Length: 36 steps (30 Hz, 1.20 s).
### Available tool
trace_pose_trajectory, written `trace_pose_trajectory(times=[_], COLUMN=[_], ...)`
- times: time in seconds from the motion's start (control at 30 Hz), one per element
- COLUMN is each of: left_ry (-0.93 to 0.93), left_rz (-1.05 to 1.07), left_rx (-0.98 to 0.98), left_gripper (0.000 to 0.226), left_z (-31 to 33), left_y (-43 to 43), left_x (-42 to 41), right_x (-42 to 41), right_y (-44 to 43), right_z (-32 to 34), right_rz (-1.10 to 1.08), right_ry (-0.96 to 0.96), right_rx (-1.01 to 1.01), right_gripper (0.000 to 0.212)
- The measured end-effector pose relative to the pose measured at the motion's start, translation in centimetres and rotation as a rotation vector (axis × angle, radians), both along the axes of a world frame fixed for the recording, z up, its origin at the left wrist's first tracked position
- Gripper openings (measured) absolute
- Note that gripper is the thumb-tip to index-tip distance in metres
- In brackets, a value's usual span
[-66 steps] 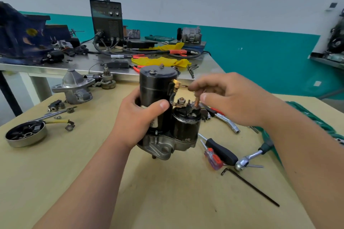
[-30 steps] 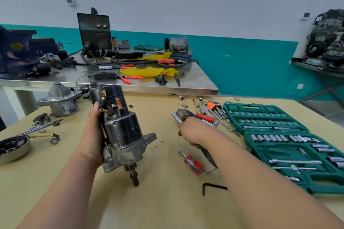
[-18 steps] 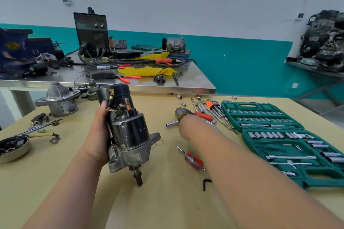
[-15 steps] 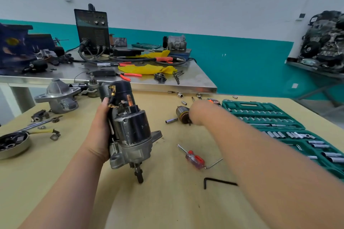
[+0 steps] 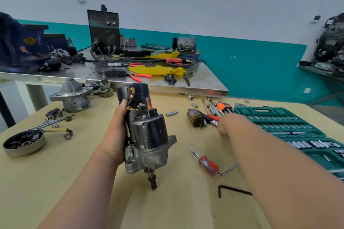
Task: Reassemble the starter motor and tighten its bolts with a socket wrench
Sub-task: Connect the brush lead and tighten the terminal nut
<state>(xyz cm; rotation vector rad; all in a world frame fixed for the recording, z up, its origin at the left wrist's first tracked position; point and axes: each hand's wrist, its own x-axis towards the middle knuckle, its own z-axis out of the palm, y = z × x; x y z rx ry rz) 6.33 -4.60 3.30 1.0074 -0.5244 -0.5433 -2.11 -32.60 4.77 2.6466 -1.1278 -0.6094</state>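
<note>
Left grip (image 5: 116, 135) is clamped round the starter motor (image 5: 149, 135) from its left side, the palm against the dark body and a fingertip showing beside the brass terminal. The motor is held tilted over the middle of the tan counter (image 5: 55, 182), black end cap toward the far edge and bare shaft end pointing down toward the near edge. Right grip (image 5: 229, 124) reaches out to the right of the motor, well apart from it. It is seen from the back and blurred, so whether its fingers are apart or together cannot be told. Just beyond it lie red-handled pliers (image 5: 213, 117) and a copper-wound armature (image 5: 195, 118), with a loose socket (image 5: 172, 113) further left. A green socket case (image 5: 279, 122) lies open along the counter's right edge. Between the motor and the right forearm lie a red screwdriver (image 5: 208, 166), touching a silver hex key (image 5: 229, 169), and nearer the front edge a black hex key (image 5: 232, 190). Toward the left edge stand a round metal dish (image 5: 24, 142) of small parts and, at the far left corner, an aluminium nose housing (image 5: 72, 95). Behind the counter's far edge stands a steel bench (image 5: 204, 83) carrying a yellow cloth (image 5: 158, 69) and a black welder (image 5: 104, 28).
</note>
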Motion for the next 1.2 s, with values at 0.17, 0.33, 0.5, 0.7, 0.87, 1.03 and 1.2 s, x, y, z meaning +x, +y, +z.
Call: trace_pose_trajectory(times=[0.17,0.33,0.5,0.7,0.87,1.03,1.2], left_ry=[0.009,0.034,0.097,0.233,0.308,0.343,0.313], left_rz=[-0.014,-0.076,-0.218,-0.307,-0.270,-0.258,-0.345], left_rx=[0.017,-0.054,-0.046,-0.062,-0.061,-0.045,-0.101], left_gripper=[0.064,0.060,0.068,0.069,0.064,0.061,0.062], left_z=[-0.1,-0.2,-0.1,-0.7,-1.5,-2.1,-1.5], left_y=[-0.1,-0.1,-0.2,-1.1,-1.9,-1.9,-1.8], left_x=[0.3,0.3,0.0,-0.5,-0.7,-0.5,-0.9], right_x=[-0.2,-2.1,-2.3,-0.1,0.2,-1.5,-2.5], right_y=[1.2,5.4,11.6,14.3,14.2,12.4,12.0], right_z=[-0.1,4.8,6.3,5.2,3.0,3.1,2.8], right_rz=[-0.096,0.064,0.277,0.368,0.268,0.234,0.160], right_ry=[-0.141,-0.582,-0.836,-0.797,-0.888,-0.777,-0.940], right_rx=[0.070,0.149,0.577,0.634,0.594,0.847,1.192], right_gripper=[0.066,0.031,0.044,0.038,0.032,0.042,0.022])
